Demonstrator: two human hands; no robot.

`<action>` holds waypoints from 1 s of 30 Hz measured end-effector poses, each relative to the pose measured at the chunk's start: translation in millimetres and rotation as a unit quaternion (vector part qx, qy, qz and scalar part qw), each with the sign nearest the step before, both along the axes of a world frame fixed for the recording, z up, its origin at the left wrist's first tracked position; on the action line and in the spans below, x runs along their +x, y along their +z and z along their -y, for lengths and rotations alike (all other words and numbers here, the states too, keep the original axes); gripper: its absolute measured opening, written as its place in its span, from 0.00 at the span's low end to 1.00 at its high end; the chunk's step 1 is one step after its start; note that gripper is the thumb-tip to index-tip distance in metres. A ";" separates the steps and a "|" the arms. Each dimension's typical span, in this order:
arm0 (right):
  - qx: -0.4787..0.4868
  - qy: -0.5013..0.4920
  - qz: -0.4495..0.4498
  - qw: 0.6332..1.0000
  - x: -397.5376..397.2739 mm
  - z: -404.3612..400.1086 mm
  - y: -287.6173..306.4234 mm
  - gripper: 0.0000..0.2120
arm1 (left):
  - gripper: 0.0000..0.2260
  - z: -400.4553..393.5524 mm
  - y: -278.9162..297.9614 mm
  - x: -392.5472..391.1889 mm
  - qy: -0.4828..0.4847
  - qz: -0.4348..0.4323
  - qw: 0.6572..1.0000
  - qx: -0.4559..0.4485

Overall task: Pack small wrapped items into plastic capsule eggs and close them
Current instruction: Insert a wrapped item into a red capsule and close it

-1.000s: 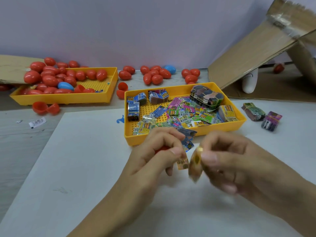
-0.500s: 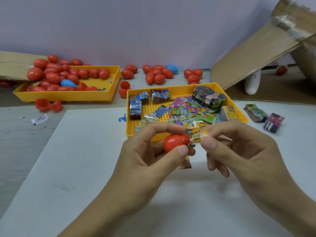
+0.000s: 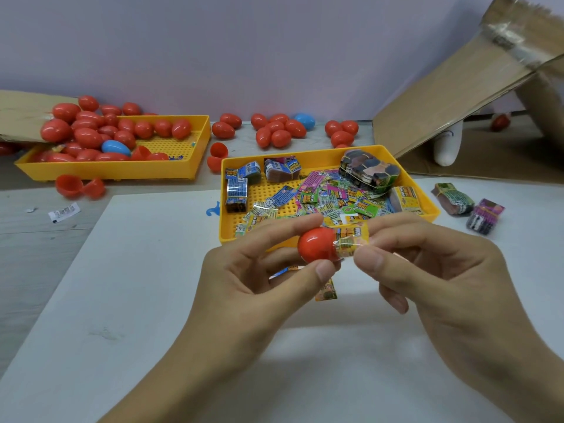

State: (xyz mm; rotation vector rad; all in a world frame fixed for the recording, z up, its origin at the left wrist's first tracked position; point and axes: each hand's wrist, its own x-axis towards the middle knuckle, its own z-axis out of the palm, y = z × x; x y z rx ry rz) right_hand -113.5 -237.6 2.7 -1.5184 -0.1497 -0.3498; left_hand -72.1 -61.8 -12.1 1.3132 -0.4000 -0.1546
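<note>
pushing deeper than half a second ago, the yellow wrapped packet (image 3: pixel 351 241) now sits partly inside the red capsule half (image 3: pixel 317 244). left hand (image 3: pixel 244 288) pinches the glossy shell; right hand (image 3: pixel 427 270) pinches the crinkled packet, both above the bench (image 3: pixel 122 300), just before the yellow tray (image 3: pixel 227 239).

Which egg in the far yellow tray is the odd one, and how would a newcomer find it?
Start at the far yellow tray on the left, heaped with red eggs. Along the heap's near edge lies the blue egg. It is the only blue one in that tray; every neighbour is red.
</note>
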 end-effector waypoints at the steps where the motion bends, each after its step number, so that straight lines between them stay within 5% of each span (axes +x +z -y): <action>1: 0.005 0.001 -0.002 1.000 0.1 0.0 0.0 0.12 | 0.19 -0.1 0.2 0.0 -0.002 -0.002 1.000 -0.002; 21: 0.151 0.047 -0.107 0.982 2.4 3.2 2.7 0.16 | 0.15 0.3 6.2 -4.0 -0.011 -0.024 0.999 -0.041; 30: 0.088 0.020 -0.095 0.991 0.0 -1.4 7.7 0.09 | 0.14 2.6 6.8 -5.7 -0.012 -0.059 0.995 -0.080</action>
